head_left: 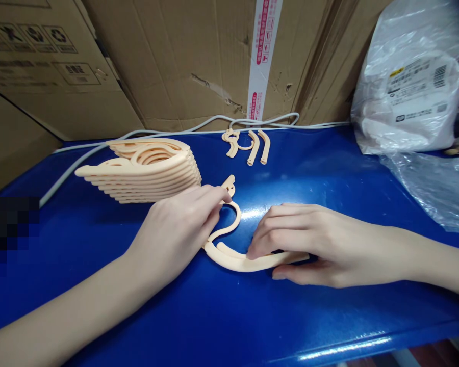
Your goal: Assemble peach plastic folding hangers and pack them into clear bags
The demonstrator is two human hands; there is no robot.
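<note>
A cream plastic folding hanger [240, 265] lies on the blue table in front of me, its curved hook [237, 219] arching between my hands. My left hand [179, 224] is closed over the hanger's left side, hiding much of it; the fingertips grip near a small jointed end piece [229, 186] with holes. My right hand [309, 242] pinches a curved arm of the hanger from the right, fingers on top and thumb beneath. Just beyond my left hand stands a neat stack of similar cream hangers [149, 178].
Loose cream hanger parts [254, 148] lie at the back of the blue table [214, 326]. A white cable [210, 125] runs along the cardboard boxes [191, 61] behind. Clear plastic bags [409, 92], one with a label, sit at the back right.
</note>
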